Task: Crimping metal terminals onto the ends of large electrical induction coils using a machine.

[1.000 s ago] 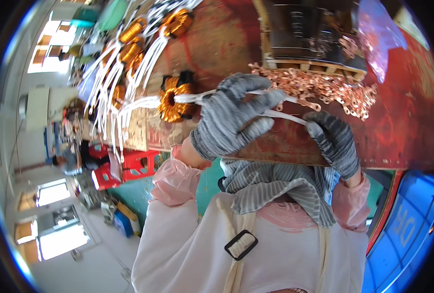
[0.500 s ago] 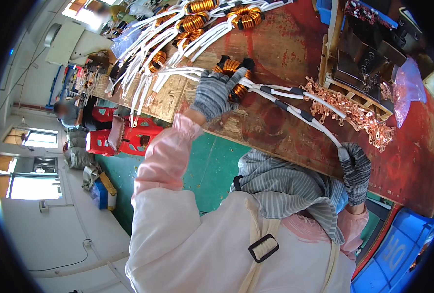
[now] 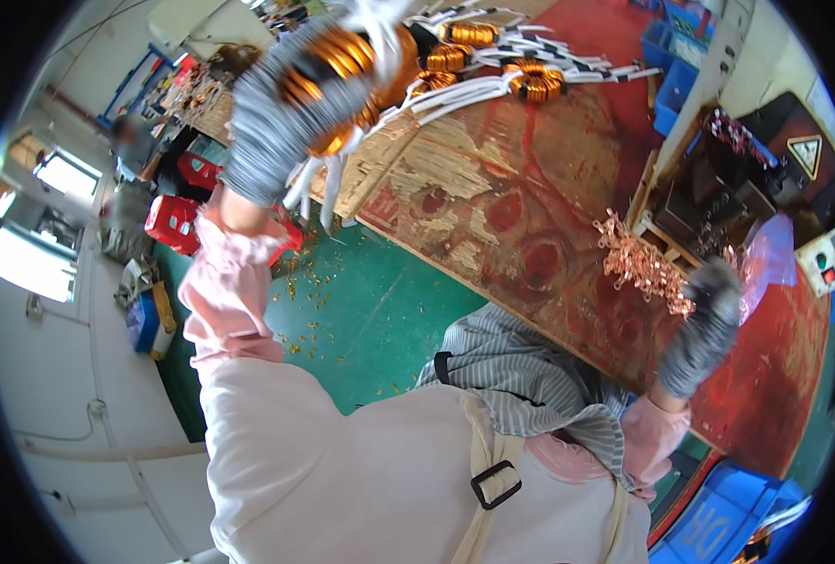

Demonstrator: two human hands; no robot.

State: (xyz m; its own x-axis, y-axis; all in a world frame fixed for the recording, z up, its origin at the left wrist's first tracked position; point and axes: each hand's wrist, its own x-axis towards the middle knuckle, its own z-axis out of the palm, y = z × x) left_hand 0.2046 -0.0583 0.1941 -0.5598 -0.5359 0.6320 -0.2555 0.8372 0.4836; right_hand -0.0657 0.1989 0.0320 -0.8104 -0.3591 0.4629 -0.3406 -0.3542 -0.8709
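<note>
A: Where's the left hand point(image 3: 281, 122)?

B: Raised at the far left end of the desk point(image 3: 521, 216), grey glove on. Its grip is wrapped round a copper-wound toroidal coil point(image 3: 342, 70), whose white sleeved leads point(image 3: 319, 188) hang below the glove. The coil is up in the air near the row of finished coils point(image 3: 497, 61) lying along the far edge.

A: So which step is this?

B: I'd judge it's being carried over to join that row. The next move would call for lowering it beside the others with the leads clear of the neighbours' leads, which already fan out and overlap.

A: And the right hand point(image 3: 704, 329)?

B: Low at the near right, also gloved, resting by the pile of small copper terminals point(image 3: 643, 268) next to the wooden tray point(image 3: 681, 216). The fingers look curled, but whether they pinch anything I cannot tell; the glove's back faces the camera.

A: What else is unclear?

B: The raised hand is blurred, so exactly how the fingers sit on the coil is hard to read. The dark machine point(image 3: 775, 179) at the right is bent by the lens and partly cut off. A person point(image 3: 135, 160) far left is too small to make out.
</note>
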